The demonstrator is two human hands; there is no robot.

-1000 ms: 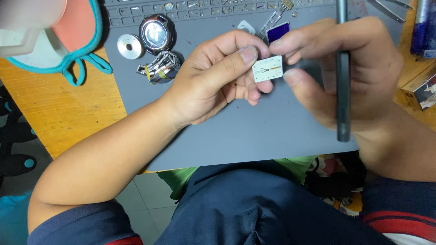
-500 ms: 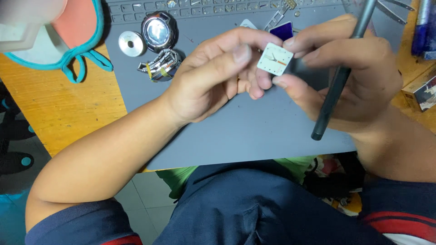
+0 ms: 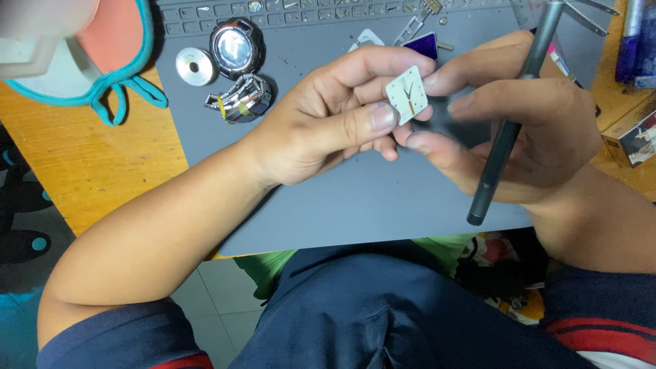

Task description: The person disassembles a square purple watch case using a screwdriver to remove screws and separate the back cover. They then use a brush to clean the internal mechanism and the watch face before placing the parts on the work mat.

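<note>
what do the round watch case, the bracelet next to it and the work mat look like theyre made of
Round watch case: polished metal, likely steel, with bright mirror glints around a glassy centre.
Bracelet: shiny silver metal links, with a yellowish band around them.
Work mat: matte grey, probably silicone or rubber; it shows no glare.

A small cardboard box (image 3: 632,137) lies at three o'clock on the wooden desk, cut by the frame edge: tan sides, a white face with dark print. No signs or screens show.
</note>
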